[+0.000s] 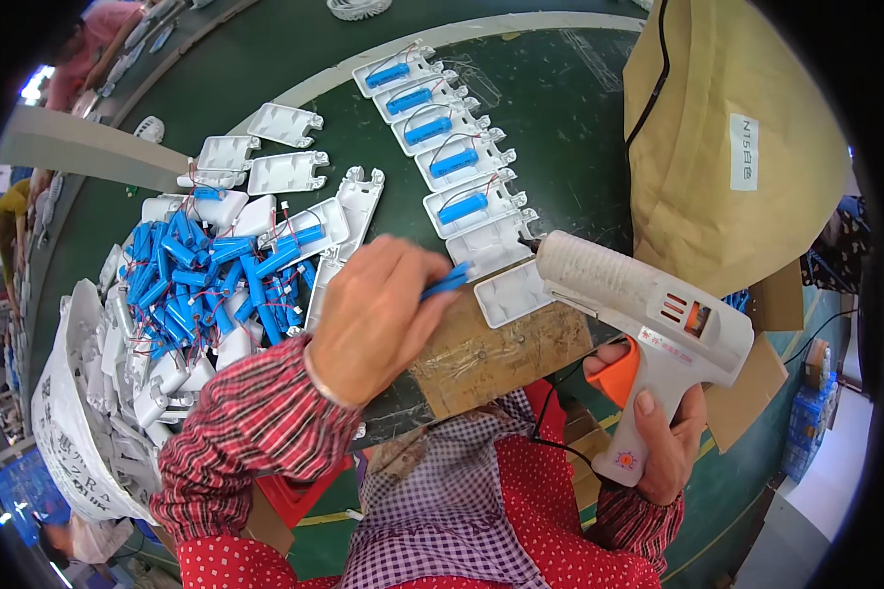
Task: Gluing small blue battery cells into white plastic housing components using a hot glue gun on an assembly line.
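Fingers of the left hand [375, 306] hold a narrow pinch on a blue cell [447, 283], seen from my remote post, its outline blurred. Its long axis slants across the picture, near end at the thumb, far end pointing right and away from me. To the right of that pinch, the right hand [666, 456] wraps the grip of a white glue gun [658, 334], nozzle aimed left; I cannot tell whether its orange trigger [619, 378] is squeezed. Work looks well under way: beyond the fingertips, five white shells [496, 206] in a row carry a cell each, while two bare shells [514, 294] just right of the pinch seem left to fill. Left of the fingers lies a large heap of cells [196, 275], apparently unplaced.
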The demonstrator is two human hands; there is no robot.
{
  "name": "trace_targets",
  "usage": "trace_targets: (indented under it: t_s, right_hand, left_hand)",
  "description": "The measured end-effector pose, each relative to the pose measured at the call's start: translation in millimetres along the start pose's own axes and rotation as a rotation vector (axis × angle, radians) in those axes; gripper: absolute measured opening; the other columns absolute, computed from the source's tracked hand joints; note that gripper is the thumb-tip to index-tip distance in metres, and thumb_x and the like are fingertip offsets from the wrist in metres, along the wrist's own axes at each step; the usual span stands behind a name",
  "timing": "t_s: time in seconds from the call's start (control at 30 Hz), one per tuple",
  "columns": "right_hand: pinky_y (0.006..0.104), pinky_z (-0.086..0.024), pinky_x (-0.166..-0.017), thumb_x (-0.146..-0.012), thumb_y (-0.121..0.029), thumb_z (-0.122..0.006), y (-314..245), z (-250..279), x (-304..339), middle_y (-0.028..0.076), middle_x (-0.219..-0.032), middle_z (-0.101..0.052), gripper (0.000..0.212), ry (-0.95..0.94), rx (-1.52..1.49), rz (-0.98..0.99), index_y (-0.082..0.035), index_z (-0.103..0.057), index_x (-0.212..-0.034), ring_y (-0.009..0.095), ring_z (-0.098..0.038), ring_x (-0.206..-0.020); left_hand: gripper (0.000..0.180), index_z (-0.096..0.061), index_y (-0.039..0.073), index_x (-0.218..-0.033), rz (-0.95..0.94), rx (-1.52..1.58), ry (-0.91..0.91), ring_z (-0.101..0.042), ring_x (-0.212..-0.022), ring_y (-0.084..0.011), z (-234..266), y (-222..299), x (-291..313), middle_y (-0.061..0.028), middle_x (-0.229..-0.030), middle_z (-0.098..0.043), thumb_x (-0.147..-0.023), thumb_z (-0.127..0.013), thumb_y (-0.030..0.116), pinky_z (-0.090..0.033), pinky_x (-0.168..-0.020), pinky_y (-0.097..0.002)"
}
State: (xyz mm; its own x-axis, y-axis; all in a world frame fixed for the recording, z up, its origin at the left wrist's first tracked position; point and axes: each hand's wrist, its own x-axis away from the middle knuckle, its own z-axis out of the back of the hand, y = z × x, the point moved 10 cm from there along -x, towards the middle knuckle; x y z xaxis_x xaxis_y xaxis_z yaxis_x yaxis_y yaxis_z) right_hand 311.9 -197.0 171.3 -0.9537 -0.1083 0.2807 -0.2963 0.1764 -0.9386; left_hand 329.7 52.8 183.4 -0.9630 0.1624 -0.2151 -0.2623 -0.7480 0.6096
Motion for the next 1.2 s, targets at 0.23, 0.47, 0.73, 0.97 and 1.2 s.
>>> trace_targets:
  t_s: [0.23, 0.47, 0.73, 0.97, 1.2]
  right_hand:
    - [0.0491, -0.047, -0.097, -0.086, -0.006, -0.058, -1.0, 0.8, 2.2, 0.029, -0.115, -0.06, 0.053, -0.014, 0.008, 0.002, 0.011, -0.038, -0.132, 0.038, -0.062, -0.106]
    - [0.048, -0.048, -0.095, -0.085, -0.012, -0.06, 0.9, 2.7, 0.3, 0.027, -0.113, -0.061, 0.056, 0.009, 0.06, -0.02, 0.01, -0.038, -0.132, 0.039, -0.064, -0.102]
    - [0.0459, -0.046, -0.098, -0.087, -0.002, -0.057, 3.4, -1.5, -0.2, 0.025, -0.115, -0.06, 0.05, -0.04, 0.074, -0.038, 0.01, -0.039, -0.132, 0.035, -0.061, -0.106]
    - [0.0396, -0.046, -0.097, -0.088, 0.0, -0.057, 4.2, -15.4, -7.7, 0.021, -0.114, -0.062, 0.047, -0.071, 0.161, -0.044, 0.01, -0.041, -0.131, 0.029, -0.061, -0.106]
    - [0.0308, -0.048, -0.089, -0.091, -0.003, -0.059, 5.1, -19.8, -17.7, 0.015, -0.108, -0.066, 0.037, -0.091, 0.359, -0.056, 0.008, -0.049, -0.125, 0.019, -0.062, -0.102]
  left_hand:
    - [0.02, -0.061, 0.004, -0.089, -0.011, -0.119, 0.028, -0.057, -0.087, -0.0308, -42.1, -5.1, -40.2, -0.0121, -0.089, -0.056, -0.074, -0.072, 0.01, -0.048, -0.071, -0.0392]
    - [0.021, -0.062, 0.005, -0.088, 0.024, -0.236, -0.045, -0.056, -0.092, -0.0287, -58.1, -11.7, -46.5, -0.0103, -0.091, -0.054, -0.073, -0.073, 0.013, -0.049, -0.072, -0.0385]
    - [0.02, -0.062, 0.004, -0.086, 0.062, -0.314, -0.081, -0.055, -0.093, -0.0279, -62.4, -11.9, -46.5, -0.0098, -0.091, -0.053, -0.072, -0.074, 0.013, -0.05, -0.072, -0.0387]
    - [0.02, -0.062, 0.004, -0.085, 0.063, -0.319, -0.059, -0.055, -0.094, -0.027, -55.0, -12.1, -45.6, -0.0096, -0.092, -0.053, -0.072, -0.074, 0.014, -0.049, -0.071, -0.0383]
    - [0.02, -0.062, 0.003, -0.084, 0.04, -0.317, -0.049, -0.055, -0.092, -0.0271, -56.1, -12.4, -42.8, -0.0099, -0.092, -0.054, -0.071, -0.073, 0.015, -0.048, -0.07, -0.0379]
